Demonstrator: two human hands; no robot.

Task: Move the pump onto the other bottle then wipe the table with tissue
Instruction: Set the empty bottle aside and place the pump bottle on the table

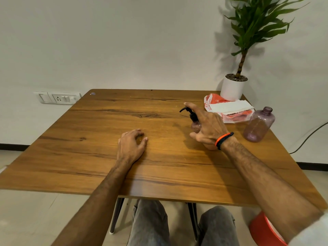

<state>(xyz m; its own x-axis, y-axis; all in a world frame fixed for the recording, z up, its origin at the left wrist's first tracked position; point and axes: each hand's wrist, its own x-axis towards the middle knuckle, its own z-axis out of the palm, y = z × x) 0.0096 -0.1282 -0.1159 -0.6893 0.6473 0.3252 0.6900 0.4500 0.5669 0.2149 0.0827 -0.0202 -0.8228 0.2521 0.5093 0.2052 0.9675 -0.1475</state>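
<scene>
right hand [207,126] on pump [189,112], left hand [131,144] resting

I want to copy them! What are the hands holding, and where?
The right hand wraps around the small pump bottle, forefinger over the black pump. The left hand holds nothing.

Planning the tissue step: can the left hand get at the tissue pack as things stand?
Probably not easily. The left hand rests mid-table, while the tissue pack lies at the far right corner, with the right hand and pump bottle in between. The right hand looks better placed.
</scene>
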